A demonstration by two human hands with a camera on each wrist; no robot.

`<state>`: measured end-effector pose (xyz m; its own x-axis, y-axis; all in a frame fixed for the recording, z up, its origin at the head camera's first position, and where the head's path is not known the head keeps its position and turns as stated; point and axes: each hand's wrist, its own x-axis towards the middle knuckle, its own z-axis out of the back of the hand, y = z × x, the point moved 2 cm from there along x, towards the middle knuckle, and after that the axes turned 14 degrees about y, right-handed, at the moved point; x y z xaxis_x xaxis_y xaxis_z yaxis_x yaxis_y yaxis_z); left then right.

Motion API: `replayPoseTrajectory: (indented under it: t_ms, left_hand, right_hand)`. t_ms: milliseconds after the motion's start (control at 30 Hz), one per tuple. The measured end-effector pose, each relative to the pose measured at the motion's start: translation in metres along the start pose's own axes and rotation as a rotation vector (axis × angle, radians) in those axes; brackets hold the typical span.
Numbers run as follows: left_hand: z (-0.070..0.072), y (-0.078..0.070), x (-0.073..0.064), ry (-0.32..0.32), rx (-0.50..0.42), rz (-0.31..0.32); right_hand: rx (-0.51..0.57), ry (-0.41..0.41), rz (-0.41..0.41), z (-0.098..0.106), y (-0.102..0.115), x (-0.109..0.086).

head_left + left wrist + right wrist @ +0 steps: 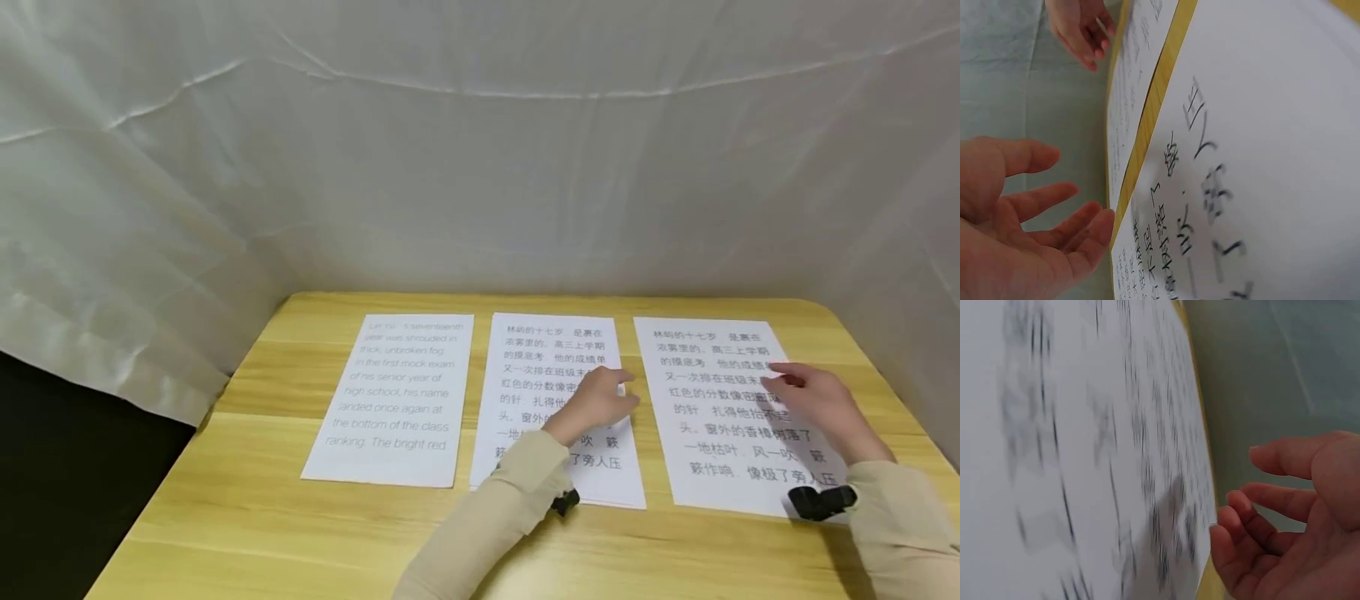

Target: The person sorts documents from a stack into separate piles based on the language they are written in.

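Three printed sheets lie in a row. Over the middle sheet of Chinese text (536, 392), my left hand (596, 404) hovers with fingers loosely bent and nothing in them. My right hand (821, 408) is above the right side of another Chinese sheet (712, 408), likewise holding nothing. In the left wrist view, thumb and fingers of the left hand (1029, 225) are spread apart. The right wrist view has the right hand (1291, 525) with its thumb apart from its relaxed fingers. The English sheet (397, 396) lies at the left, away from both hands.
The sheets rest on a wooden table (240, 500), with narrow strips of wood between them. Pale cloth (480, 183) hangs behind the table and at both sides. A dark area (60, 467) is at the lower left. Dark wrist devices (822, 502) sit by the sleeves.
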<state>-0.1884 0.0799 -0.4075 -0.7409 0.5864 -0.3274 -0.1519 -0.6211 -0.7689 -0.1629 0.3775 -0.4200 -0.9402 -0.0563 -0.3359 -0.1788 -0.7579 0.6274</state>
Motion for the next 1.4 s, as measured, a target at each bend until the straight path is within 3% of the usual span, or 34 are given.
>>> replayPoseTrajectory:
  t_ms: [233, 400, 533, 667, 833, 1067, 1233, 1400]
  left_hand:
    - [0.001, 0.016, -0.012, -0.031, 0.049, -0.03]
    - [0.018, 0.033, -0.024, -0.066, -0.062, -0.026]
    - [0.04, 0.051, -0.038, -0.159, -0.157, -0.007]
    - [0.061, 0.068, -0.052, -0.232, -0.208, 0.005]
    - [0.077, 0.088, -0.068, -0.251, -0.275, 0.018]
    - [0.089, 0.106, -0.079, -0.284, -0.353, 0.046]
    - [0.093, 0.113, -0.081, -0.284, -0.36, 0.065]
    - [0.097, 0.123, -0.083, -0.296, -0.374, 0.093]
  right_hand:
    - [-0.025, 0.035, 0.098, -0.027, 0.046, 0.002]
    - [-0.03, 0.05, 0.136, -0.044, 0.072, 0.005]
    - [-0.003, 0.08, 0.157, -0.057, 0.088, 0.009]
    - [0.066, 0.113, 0.151, -0.067, 0.096, 0.014]
    - [0.156, 0.151, 0.165, -0.075, 0.101, 0.019]
    - [0.262, 0.19, 0.226, -0.084, 0.112, 0.026]
    - [0.336, 0.176, 0.195, -0.091, 0.115, 0.031]
    - [0.333, 0.162, 0.174, -0.098, 0.117, 0.039]
